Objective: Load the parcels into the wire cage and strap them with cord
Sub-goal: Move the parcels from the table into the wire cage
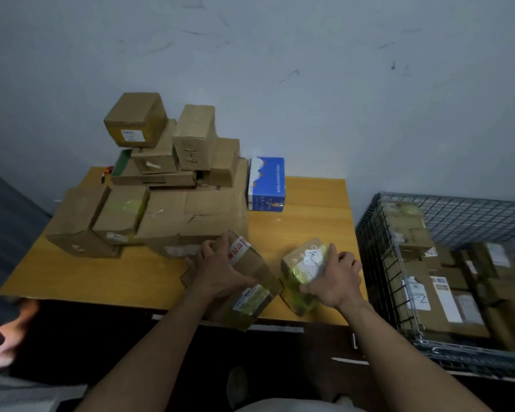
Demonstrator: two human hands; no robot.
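Note:
My left hand (217, 270) grips a long brown parcel (250, 292) with red-printed tape, lying at the front edge of the wooden table (315, 221). To its right, my right hand (335, 281) holds a smaller parcel (302, 269) wrapped in yellow-green tape with a white label. The wire cage (378, 263) stands to the right of the table and holds several cardboard parcels (440, 289). No cord is in view.
A stack of several cardboard boxes (167, 185) fills the table's left and back. A blue-and-white carton (266, 182) stands behind the free middle strip, against the grey wall. A pen (104, 173) lies at the table's back left corner.

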